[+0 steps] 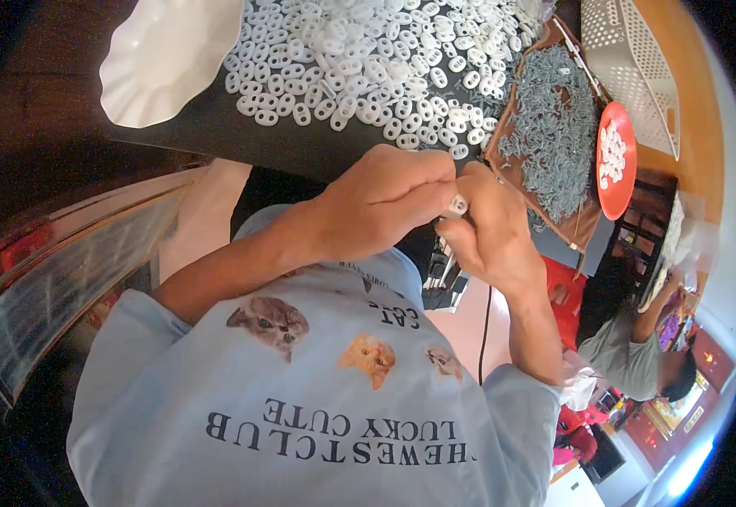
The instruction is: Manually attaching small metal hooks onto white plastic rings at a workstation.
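Just in front of the table's near edge, my two hands meet with fingers curled. Between them shows a small white plastic piece (458,205) with holes. My right hand (496,224) pinches it between thumb and bent fingers. My left hand (389,201) is closed against its other side; its fingertips are hidden, so what they hold I cannot make out. Beyond the hands, a heap of white oval two-hole plastic pieces (359,63) spreads over the dark table (207,127). A pile of small grey screw-like parts (554,127) lies to the right on a brown tray or cloth (503,144).
At the far left stands a white wavy-rimmed dish (169,59). A red plate (617,198) with several white pieces sits right of the grey pile, near a white perforated basket (638,68). Farther right, another person (630,346) in a grey top handles something pale.
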The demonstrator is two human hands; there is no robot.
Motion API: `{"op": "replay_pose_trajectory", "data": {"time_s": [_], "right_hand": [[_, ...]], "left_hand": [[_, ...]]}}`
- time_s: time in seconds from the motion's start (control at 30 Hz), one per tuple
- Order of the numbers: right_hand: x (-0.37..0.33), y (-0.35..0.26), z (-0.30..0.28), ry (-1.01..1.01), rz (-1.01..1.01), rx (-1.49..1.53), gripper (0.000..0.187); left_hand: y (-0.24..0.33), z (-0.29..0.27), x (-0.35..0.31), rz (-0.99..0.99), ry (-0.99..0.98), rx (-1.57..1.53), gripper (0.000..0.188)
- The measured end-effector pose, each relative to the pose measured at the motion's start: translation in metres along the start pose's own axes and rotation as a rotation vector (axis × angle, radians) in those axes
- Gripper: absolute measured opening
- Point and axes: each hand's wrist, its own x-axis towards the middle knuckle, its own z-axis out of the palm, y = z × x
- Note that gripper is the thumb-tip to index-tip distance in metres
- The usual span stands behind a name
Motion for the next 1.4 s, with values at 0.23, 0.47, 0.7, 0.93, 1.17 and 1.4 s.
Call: {"op": "replay_pose_trajectory", "data": {"time_s": [0.23, 0.47, 0.7, 0.93, 1.17, 1.4], "right_hand": [[-0.008, -0.009, -0.01, 0.012, 0.368, 0.415, 0.028], [-0.021, -0.005, -0.025, 0.106, 0.508, 0.389, 0.02], [-0.078, 0.126, -0.123, 0.552, 0.771, -0.183, 0.03], [-0.052, 0.132, -0.125, 0.351, 0.852, -0.273, 0.033], [0.059, 0.092, -0.053, 0.174, 0.184, -0.208, 0.02], [0.103, 0.104, -0.021, 0.047, 0.097, -0.51, 0.018]], "left_hand": [[0.002, -0.002, 0.004, -0.011, -0.048, 0.003, 0.025], [0.002, 0.0, 0.004, -0.03, -0.011, -0.032, 0.026], [-0.012, 0.002, 0.003, -0.053, -0.003, 0.0, 0.022], [-0.026, 0.001, 0.006, -0.009, 0.056, 0.093, 0.025], [-0.026, 0.002, 0.004, 0.079, 0.074, 0.184, 0.026], [-0.025, 0.002, 0.003, 0.083, 0.048, 0.161, 0.025]]}}
